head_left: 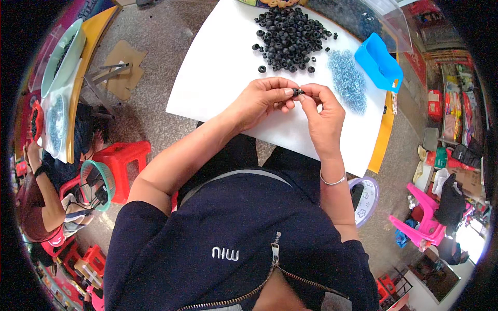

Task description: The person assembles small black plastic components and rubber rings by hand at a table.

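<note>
Above the near edge of the white tabletop (218, 78), my two hands meet. My left hand (263, 101) pinches a small black rounded part (297, 92) between thumb and fingertips. From the other side, my right hand (322, 106) closes thumb and forefinger at the end of that part; whatever lies between those fingertips is too small to make out. Beyond the hands spreads a heap of similar black parts (291, 39), some with a visible hole. To its right lies a heap of tiny clear bluish pieces (346, 80).
A blue plastic scoop-like tray (378, 61) sits at the table's right edge. To the left, another person's arm (49, 192) is beside a second table with a pale basin (65, 57). Red stools (122, 163) and a pink stool (423, 217) stand on the floor.
</note>
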`<state>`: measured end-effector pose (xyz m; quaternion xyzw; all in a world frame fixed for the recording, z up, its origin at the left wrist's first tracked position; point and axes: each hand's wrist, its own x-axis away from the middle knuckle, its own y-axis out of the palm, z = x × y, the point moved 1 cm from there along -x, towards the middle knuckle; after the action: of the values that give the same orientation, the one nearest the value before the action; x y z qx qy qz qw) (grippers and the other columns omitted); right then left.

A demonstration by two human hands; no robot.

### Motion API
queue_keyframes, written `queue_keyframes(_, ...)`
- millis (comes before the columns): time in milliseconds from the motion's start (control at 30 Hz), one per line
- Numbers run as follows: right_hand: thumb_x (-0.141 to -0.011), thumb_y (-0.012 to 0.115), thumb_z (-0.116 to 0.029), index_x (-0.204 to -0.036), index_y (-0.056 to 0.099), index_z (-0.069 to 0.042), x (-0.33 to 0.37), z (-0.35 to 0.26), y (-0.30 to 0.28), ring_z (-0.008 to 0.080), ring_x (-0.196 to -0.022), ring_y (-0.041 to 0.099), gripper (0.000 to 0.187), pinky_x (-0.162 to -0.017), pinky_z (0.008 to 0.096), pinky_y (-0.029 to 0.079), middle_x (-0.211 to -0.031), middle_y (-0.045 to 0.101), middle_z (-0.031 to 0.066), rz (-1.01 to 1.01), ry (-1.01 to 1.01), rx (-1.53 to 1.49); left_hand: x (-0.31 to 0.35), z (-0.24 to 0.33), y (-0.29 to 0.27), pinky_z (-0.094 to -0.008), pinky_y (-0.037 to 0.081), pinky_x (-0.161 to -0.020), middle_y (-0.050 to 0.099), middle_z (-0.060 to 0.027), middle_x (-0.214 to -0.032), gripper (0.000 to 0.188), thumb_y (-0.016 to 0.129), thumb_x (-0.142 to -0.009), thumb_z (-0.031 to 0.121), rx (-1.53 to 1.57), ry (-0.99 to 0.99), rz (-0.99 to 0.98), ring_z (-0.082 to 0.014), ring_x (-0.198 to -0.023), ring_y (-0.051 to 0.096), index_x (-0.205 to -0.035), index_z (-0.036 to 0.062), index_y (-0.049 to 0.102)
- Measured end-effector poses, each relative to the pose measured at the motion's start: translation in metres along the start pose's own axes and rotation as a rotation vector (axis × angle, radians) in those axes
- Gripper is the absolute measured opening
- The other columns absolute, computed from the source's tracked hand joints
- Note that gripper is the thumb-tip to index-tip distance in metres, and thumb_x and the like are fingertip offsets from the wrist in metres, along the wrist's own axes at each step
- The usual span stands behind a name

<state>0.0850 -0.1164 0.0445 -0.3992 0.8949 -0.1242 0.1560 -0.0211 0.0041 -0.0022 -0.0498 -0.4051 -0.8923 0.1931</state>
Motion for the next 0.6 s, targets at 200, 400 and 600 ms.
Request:
queue_keyframes(200, -0.083, 0.063, -0.001, -0.094, 0.067, 0.000, 0.001, -0.009, -0.001, 0.0128, -0.072, 0.061, 0.012, -0.067, 0.0254, 0.049, -0.084, 0.065, 0.0080, 0.006, -0.069, 0.122, 0.000, 0.001, 0.003, -0.0217, 0.051, -0.073, 0.066, -0.0067, -0.093, 0.019, 0.055, -0.095, 0.007, -0.038, -0.002, 0.007, -0.0096, -0.078, 0.061, -0.111, -0.0029, 0.060)
queue_keyframes(400, -0.080, 0.065, -0.002, -0.090, 0.066, -0.001, 0.001, -0.013, -0.002, 0.0219, -0.074, 0.062, 0.010, -0.067, 0.0316, 0.049, -0.083, 0.065, 0.0107, 0.009, -0.163, 0.272, 0.001, -0.001, 0.001, -0.0205, 0.049, -0.072, 0.066, -0.0057, -0.092, 0.019, 0.056, -0.095, 0.008, -0.053, 0.006, -0.002, -0.0087, -0.077, 0.061, -0.110, -0.0023, 0.061)
queue_keyframes(600, -0.078, 0.067, -0.002, -0.087, 0.063, -0.001, -0.001, -0.015, -0.006, 0.0289, -0.077, 0.060, 0.010, -0.069, 0.0376, 0.048, -0.082, 0.063, 0.0124, -0.046, -0.402, 0.466, -0.001, -0.007, 0.000, -0.0204, 0.048, -0.070, 0.066, -0.0032, -0.087, 0.018, 0.057, -0.094, 0.009, -0.140, 0.052, 0.001, -0.0079, -0.075, 0.060, -0.108, -0.0011, 0.063)
